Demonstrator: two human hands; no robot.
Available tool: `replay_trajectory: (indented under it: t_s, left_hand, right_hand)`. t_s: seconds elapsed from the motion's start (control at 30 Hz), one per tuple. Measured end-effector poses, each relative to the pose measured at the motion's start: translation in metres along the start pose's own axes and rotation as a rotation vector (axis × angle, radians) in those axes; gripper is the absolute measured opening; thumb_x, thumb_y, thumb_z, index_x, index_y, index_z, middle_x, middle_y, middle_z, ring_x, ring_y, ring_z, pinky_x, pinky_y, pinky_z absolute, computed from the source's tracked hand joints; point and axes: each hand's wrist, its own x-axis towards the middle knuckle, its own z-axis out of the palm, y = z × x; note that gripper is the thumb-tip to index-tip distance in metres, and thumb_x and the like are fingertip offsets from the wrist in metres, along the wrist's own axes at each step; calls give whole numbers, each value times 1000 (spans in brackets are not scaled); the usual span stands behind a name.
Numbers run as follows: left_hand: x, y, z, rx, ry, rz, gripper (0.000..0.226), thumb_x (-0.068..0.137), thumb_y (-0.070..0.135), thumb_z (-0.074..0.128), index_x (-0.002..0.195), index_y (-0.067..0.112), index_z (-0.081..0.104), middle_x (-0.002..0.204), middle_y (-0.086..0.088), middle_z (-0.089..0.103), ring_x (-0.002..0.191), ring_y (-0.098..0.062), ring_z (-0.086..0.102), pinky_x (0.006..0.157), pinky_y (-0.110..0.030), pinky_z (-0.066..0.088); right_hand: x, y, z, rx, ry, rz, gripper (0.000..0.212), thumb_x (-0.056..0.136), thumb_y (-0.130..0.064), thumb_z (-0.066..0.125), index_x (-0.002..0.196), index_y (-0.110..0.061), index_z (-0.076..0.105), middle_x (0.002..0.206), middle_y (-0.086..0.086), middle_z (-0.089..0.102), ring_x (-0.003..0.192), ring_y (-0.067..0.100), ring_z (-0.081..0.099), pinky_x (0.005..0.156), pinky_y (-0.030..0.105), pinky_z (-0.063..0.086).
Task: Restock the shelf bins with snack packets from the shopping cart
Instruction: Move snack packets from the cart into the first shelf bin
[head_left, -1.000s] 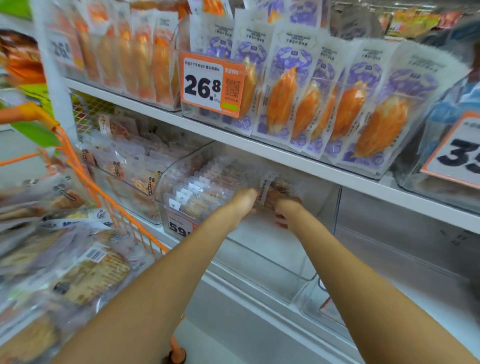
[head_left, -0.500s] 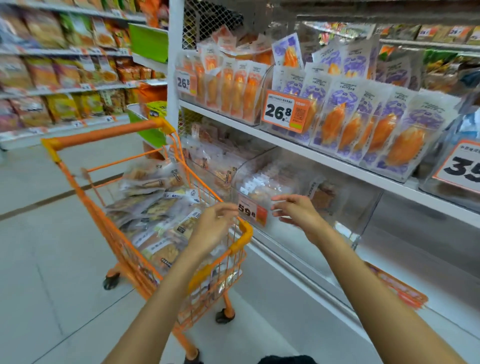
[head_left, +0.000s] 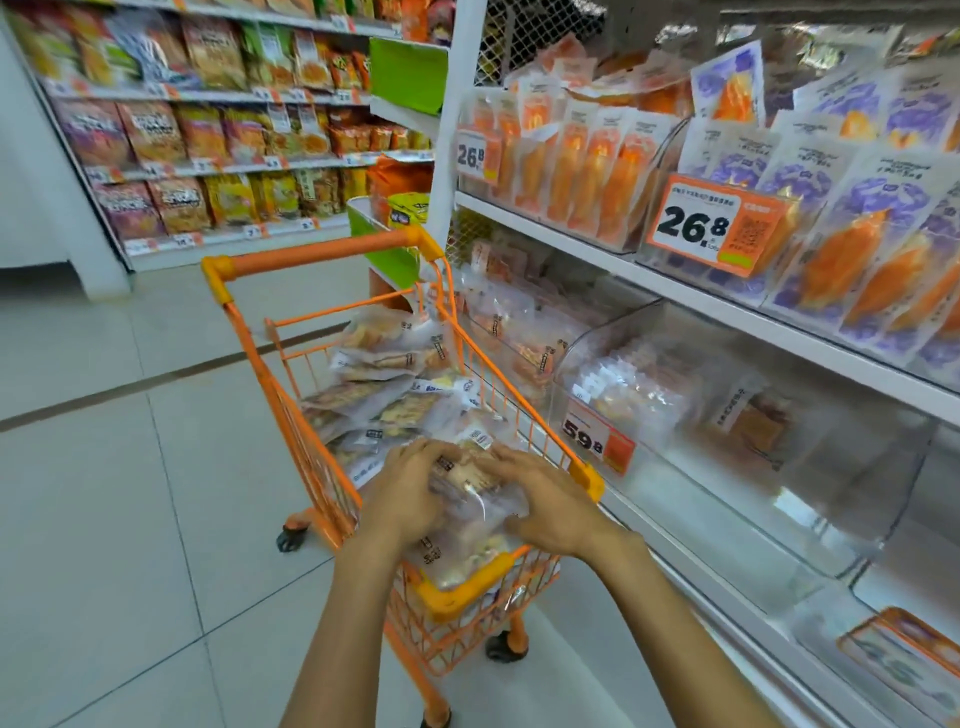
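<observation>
Snack packet (head_left: 470, 486): clear wrap, pale biscuit-like contents, on top of the pile at the near end of the cart, gripped between my two hands. My left hand (head_left: 410, 493) curls over its nine o'clock edge; my right hand (head_left: 545, 501) curls over its three o'clock edge, fingers (head_left: 498, 462) bent onto the wrap.

Loose packets (head_left: 384, 374): same clear sort, heaped through the basket toward twelve o'clock.

Shopping cart (head_left: 291, 384): orange wire, handle bar at eleven o'clock, parked just beside the shelving.

Clear shelf bin (head_left: 779, 467): at three o'clock of the cart, on the lower shelf; a row of packets stands at its far end, one packet stands apart nearer me. Price tag 59.8 (head_left: 597, 439) is on its front.

Upper shelf (head_left: 613, 260): at one o'clock, orange and purple packets upright, tags reading 26.8.
</observation>
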Motion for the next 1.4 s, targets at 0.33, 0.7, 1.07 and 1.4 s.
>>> replay_trajectory:
  t_s: [0.33,0.7,1.07,1.4]
  left_hand:
    - [-2,-7,-10,-286,139,-75,41,88,8,61,120,33,58,130,0,56,119,-16,51,89,-38,48]
    - [-1,14,-13,-437,-20,-92,45,96,-3,39,138,14,43,115,2,64,97,-28,62,87,-50,50]
    - [-2,7,-29,-346,117,-88,58,88,-10,44,138,20,45,132,-4,51,113,-17,51,91,-35,45]
    - [-5,6,-35,-411,5,-86,66,84,14,71,141,22,39,135,3,45,126,-13,43,88,-24,39]
  right_hand:
    - [-16,35,-5,286,174,-4,17,92,-31,61,102,-28,74,109,-16,69,105,1,61,95,38,49]
    - [-4,-2,8,-68,47,107,50,92,-19,52,140,-22,38,123,4,59,111,29,57,78,35,48]
    - [-3,-21,11,-140,-169,190,93,77,-68,58,142,-6,32,145,10,35,136,31,30,108,41,30]
    - [-6,8,-26,609,-40,55,17,100,-13,46,105,-11,62,93,0,61,86,4,58,81,21,44]
